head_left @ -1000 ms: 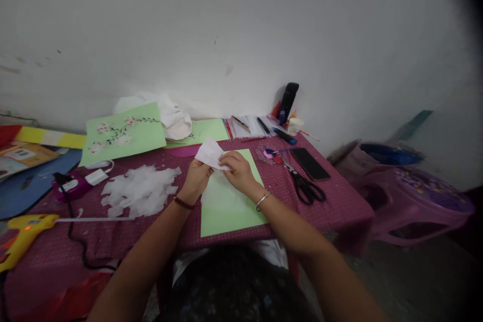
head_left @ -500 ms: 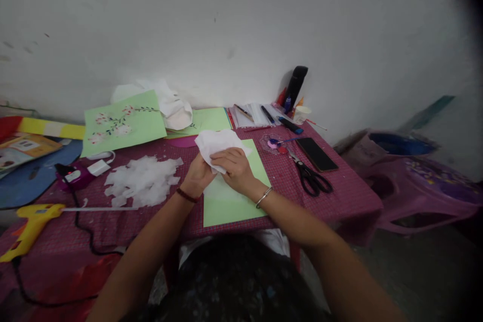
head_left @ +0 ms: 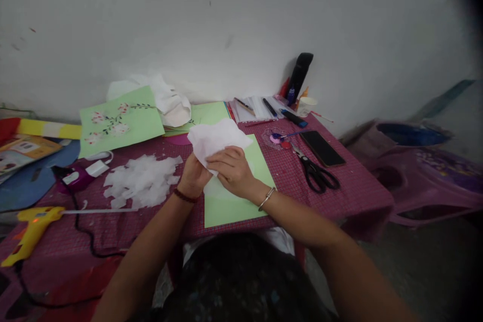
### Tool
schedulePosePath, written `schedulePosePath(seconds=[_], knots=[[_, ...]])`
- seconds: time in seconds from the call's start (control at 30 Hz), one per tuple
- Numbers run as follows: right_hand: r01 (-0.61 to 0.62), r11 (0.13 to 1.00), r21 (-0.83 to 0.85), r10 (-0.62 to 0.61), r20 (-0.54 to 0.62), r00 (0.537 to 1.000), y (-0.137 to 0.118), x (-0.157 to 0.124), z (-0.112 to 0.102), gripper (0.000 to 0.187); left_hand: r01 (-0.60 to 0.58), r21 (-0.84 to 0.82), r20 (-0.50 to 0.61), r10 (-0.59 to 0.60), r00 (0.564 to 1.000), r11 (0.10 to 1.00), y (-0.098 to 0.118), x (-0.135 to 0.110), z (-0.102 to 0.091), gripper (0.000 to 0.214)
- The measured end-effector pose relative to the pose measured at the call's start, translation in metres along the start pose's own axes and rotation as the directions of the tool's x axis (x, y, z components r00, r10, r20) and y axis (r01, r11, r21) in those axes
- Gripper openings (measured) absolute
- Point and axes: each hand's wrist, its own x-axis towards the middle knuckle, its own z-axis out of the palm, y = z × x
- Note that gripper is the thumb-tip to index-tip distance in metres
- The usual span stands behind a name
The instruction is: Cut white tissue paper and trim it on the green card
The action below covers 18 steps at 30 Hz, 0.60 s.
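1. L hand (head_left: 195,176) & R hand (head_left: 233,170) are holding a wht paper (head_left: 217,136) btwn them; it's hanging over the upper part of a grn sheet (head_left: 234,213), w/ its loose end pointing twd the wall.
2. R fingers are lying close tog., bent, pinching the paper's lower part agst the L hand.
3. L hand is gripping the same lower part from the L side; its fingers are mostly hiding behind paper & R hand, so can't tell if spread or tog.
4. Dark bracelet (head_left: 185,196) is circling L wrist; metal bangle (head_left: 266,198) is circling R wrist.
5. Grn sheet is lying flat on the checked tablecloth (head_left: 298,206), near edge of tbl.
6. L of the hands, a pile of wht pcs (head_left: 143,181) is spreading out; yellow glue gun (head_left: 35,229) is lying farther L.
7. Behind the pile, a flowered grn sheet (head_left: 121,123) is leaning on other papers.
8. R side: blk-handled scissors (head_left: 319,176) are lying open-handled just beside a dark phone (head_left: 322,148); small paint dish (head_left: 274,138) is sitting near the blade end.
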Motion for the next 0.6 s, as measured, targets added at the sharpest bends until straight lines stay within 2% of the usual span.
schedulePosePath(seconds=[0.17,0.37,0.47,0.6], knots=[[-0.009,1.000,-0.001,0.009,0.036,0.999,-0.0004,-0.0003,-0.0002,0.022,-0.020,0.010,-0.001,0.021,1.000,1.000,0.0045,-0.0071,0.0080,0.025],[-0.026,1.000,0.005,0.025,0.046,0.999,0.0007,-0.0013,0.0021,0.024,-0.044,0.014,0.064,0.043,0.997,0.999,0.0016,-0.0040,0.0025,0.018],[-0.084,0.996,-0.019,0.085,0.062,0.994,-0.0001,-0.0009,0.0018,0.032,-0.055,0.031,0.053,0.054,0.997,0.998,-0.0002,-0.0031,0.0003,0.018],[-0.199,0.977,-0.079,0.203,0.038,0.978,0.0054,0.0012,-0.0027,0.041,-0.139,0.134,0.050,0.133,0.990,0.981,-0.0014,-0.0027,0.0058,0.023]])
